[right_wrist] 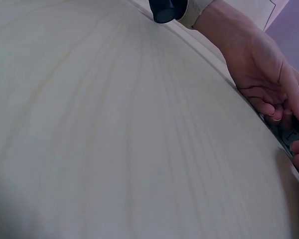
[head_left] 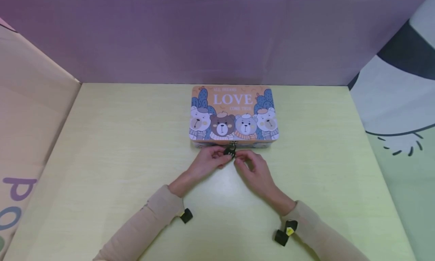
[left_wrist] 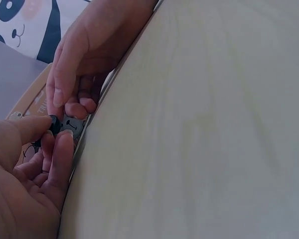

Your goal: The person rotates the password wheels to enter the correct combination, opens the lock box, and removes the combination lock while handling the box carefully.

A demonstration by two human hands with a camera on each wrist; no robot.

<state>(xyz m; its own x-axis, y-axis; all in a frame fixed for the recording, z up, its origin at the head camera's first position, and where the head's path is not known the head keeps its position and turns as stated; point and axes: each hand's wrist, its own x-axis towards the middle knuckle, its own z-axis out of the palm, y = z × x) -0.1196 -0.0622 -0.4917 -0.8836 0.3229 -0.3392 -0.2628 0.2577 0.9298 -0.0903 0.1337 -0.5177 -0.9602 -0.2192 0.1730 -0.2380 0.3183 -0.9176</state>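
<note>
Honestly, left hand (head_left: 208, 161) had a pinch grip on the black padlock (head_left: 229, 152); right hand (head_left: 255, 171), couldn't tell. A slack pinch might've let it knock the bear-print tin (head_left: 233, 113).

At the tin box's (head_left: 233, 99) six o'clock edge, the left hand (head_left: 208, 161) is pinching a black padlock (head_left: 230, 152); the right hand (head_left: 254, 169) is curling close by at four o'clock.

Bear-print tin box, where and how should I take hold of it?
Probably by its two short ends, coming in from left and right together: in the head view the tin box lies long side forward with both ends free, its back appears close to the purple wall, and the padlock is in front.
</note>
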